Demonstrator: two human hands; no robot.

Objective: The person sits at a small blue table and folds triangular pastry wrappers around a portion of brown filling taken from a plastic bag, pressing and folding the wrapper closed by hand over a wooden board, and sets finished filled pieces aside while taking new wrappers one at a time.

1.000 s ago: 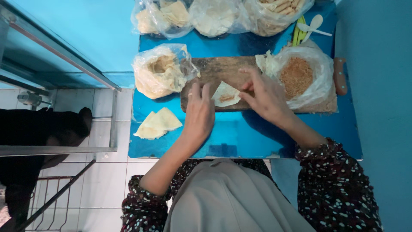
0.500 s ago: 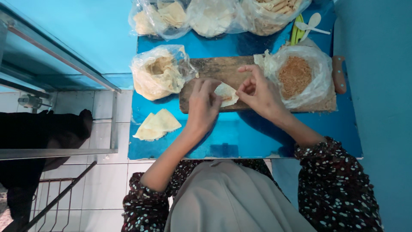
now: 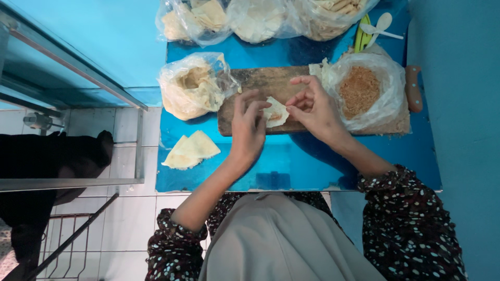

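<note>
Pinching wrapper (image 3: 275,112) over the board (image 3: 263,83): my left hand (image 3: 247,130) and right hand (image 3: 312,109) fingers closed on it; crumb bag (image 3: 364,91) right of board.

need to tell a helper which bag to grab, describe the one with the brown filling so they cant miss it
On the blue table lies a wooden board. The filling bag sits on its right end, beside the right hand. Only it holds brown crumbs; the other bags hold pale sheets.
</note>
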